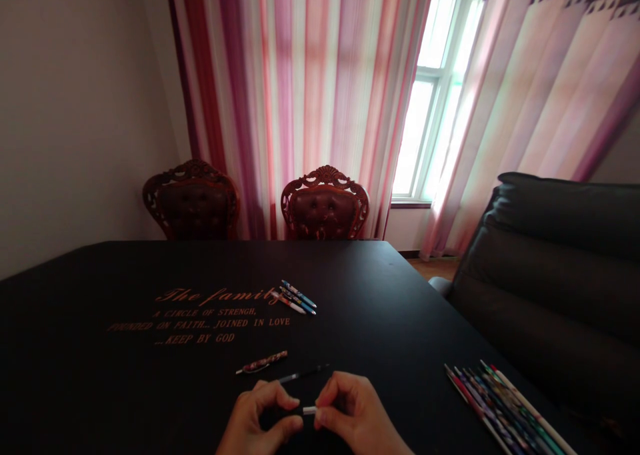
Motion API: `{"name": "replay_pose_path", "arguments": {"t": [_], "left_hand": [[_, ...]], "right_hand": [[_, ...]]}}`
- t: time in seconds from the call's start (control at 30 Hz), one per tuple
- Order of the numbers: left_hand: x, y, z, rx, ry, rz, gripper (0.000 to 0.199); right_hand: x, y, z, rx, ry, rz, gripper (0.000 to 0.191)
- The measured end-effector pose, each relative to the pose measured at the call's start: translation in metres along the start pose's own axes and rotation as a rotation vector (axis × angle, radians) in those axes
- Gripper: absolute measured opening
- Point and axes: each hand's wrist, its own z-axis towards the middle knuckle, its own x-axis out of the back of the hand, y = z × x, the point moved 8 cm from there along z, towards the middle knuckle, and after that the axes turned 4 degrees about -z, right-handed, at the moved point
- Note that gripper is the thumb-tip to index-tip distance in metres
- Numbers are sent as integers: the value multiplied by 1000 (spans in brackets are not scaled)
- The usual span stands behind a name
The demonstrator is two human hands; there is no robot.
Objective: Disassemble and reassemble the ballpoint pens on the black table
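Above the near edge of the table, my right hand [357, 409] pinches a short white tube-like piece [309, 411] between thumb and fingertips. Facing it from the other side is my left hand [263, 411], its thumb and index finger curled toward the piece's free end. Whatever those left fingertips grip is too dark to make out. Just beyond my hands lies a thin pen refill [300, 375], clear and dark, partly covered by the left fingers. A red-patterned pen barrel with a clip [263, 363] rests a little farther off to the left.
Several pens [295, 298] lie grouped on the black table [165, 395], beside its printed gold lettering. More pens [500, 401] lie side by side near the right edge. Two carved chairs [325, 211] stand behind the table, and a dark leather armchair [560, 261] at right.
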Motion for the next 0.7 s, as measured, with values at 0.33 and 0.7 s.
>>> {"name": "replay_pose_path", "arguments": {"t": [0.33, 0.7], "left_hand": [[12, 17, 13, -84, -43, -152, 21], [1, 10, 11, -12, -117, -262, 14]], "right_hand": [[22, -18, 5, 77, 37, 63, 22], [19, -16, 5, 74, 8, 86, 24]]}}
